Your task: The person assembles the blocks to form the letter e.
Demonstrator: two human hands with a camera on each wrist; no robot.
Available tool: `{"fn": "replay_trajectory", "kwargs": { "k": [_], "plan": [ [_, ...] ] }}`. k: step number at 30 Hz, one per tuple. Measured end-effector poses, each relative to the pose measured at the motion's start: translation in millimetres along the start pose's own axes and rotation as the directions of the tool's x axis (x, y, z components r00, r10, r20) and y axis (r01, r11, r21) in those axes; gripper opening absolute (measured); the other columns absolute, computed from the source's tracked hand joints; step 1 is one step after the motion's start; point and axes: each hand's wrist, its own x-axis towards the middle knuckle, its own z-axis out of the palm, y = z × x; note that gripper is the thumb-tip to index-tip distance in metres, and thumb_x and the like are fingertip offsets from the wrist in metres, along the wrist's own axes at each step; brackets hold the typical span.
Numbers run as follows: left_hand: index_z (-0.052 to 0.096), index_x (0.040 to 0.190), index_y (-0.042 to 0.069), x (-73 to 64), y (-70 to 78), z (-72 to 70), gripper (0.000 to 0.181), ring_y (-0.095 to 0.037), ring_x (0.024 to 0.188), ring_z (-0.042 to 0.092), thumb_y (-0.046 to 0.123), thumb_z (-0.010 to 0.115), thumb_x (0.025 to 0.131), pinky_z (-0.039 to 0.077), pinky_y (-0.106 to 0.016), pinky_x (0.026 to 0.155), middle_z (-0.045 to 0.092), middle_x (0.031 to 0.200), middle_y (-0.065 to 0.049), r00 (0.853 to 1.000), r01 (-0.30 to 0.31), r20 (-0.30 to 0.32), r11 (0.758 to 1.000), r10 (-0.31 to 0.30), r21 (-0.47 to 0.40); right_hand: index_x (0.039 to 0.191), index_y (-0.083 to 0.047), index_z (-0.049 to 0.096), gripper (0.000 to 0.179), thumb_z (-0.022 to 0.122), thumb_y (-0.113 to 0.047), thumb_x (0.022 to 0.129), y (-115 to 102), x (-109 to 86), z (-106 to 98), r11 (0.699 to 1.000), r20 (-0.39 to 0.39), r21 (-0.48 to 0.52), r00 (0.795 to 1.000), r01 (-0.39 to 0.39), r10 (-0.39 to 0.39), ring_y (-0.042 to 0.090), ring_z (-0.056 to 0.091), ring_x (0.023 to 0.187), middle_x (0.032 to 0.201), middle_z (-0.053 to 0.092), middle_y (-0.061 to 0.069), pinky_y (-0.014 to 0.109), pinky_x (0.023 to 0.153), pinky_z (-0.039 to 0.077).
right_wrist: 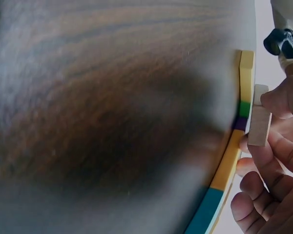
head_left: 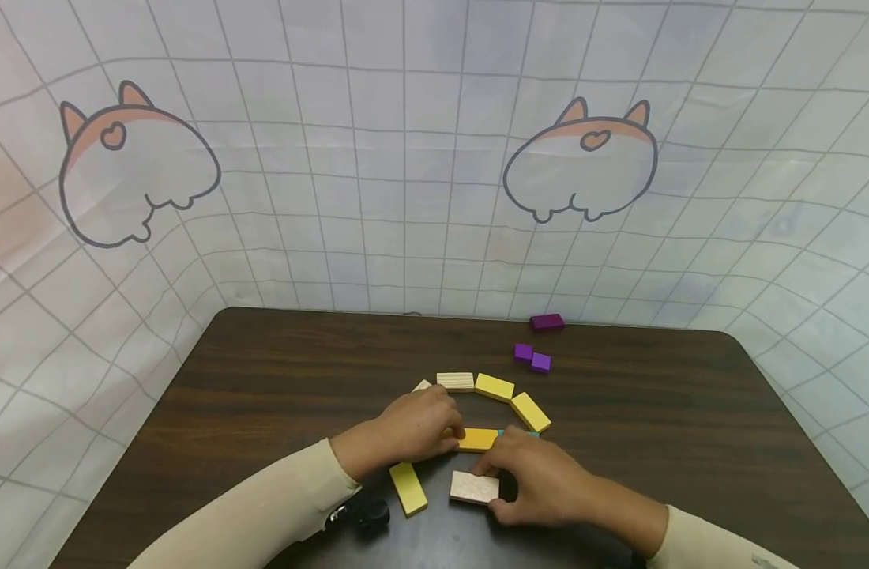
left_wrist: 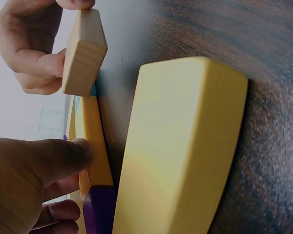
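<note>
With thumb and fingers, my right hand point(head_left: 544, 480) grips a plain wooden block point(head_left: 473, 487), held over the near side of a row of blocks. My left hand point(head_left: 419, 423) pinches an orange block point(head_left: 479, 439), thumb on its near side and fingers behind. A teal block point(right_wrist: 205, 209) adjoins the orange one at its right end. At its left end sits a purple block point(left_wrist: 100, 209), followed by a green one point(right_wrist: 244, 108). Left of the wooden block lies a yellow block point(head_left: 409, 488), large in the left wrist view.
Behind the hands, a grooved wooden block point(head_left: 455, 382) and two yellow blocks point(head_left: 494, 387) curve round the far side. Two small purple blocks point(head_left: 523, 352) and a dark purple block point(head_left: 547, 322) lie farther back on the dark table point(head_left: 299, 356). A patterned curtain point(head_left: 370, 158) surrounds it.
</note>
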Motion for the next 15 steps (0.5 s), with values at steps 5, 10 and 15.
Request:
{"fn": "replay_trajectory", "kwargs": {
  "k": [5,10,15],
  "plan": [
    [0.083,0.098,0.024,-0.7,-0.3,0.0,0.009,-0.011,0.09,0.06,0.029,0.081,0.091,0.051,-0.027,0.078,0.071,0.094,0.011,1.0,-0.007,-0.003,1.0,0.007,0.001,0.109,-0.027,0.074,0.03,0.083,-0.027,0.08,-3.7,0.4,4.5,1.0,0.028,0.03,1.0,0.009,-0.01,0.003,0.053,0.098,0.103,0.061,-0.021,0.027,0.08,0.05],
    [0.083,0.098,0.023,-1.4,-0.9,-0.5,0.009,-0.011,0.089,0.059,0.029,0.08,0.091,0.051,-0.026,0.078,0.072,0.094,0.01,1.0,-0.004,-0.002,1.0,0.004,-0.009,0.109,-0.027,0.074,0.029,0.082,-0.029,0.081,-6.3,1.0,8.9,0.998,0.059,0.059,0.998,0.01,-0.014,0.003,0.053,0.1,0.105,0.062,-0.02,0.026,0.081,0.05],
    [0.083,0.097,0.023,-1.5,-1.3,-0.2,0.008,-0.011,0.09,0.06,0.027,0.08,0.091,0.052,-0.027,0.078,0.071,0.093,0.01,1.0,-0.007,-0.007,1.0,0.006,-0.022,0.11,-0.027,0.074,0.029,0.082,-0.03,0.081,-8.2,1.3,13.2,0.997,0.074,0.073,0.997,0.007,-0.012,0.003,0.053,0.102,0.108,0.062,-0.02,0.027,0.083,0.05]
  ]
}}
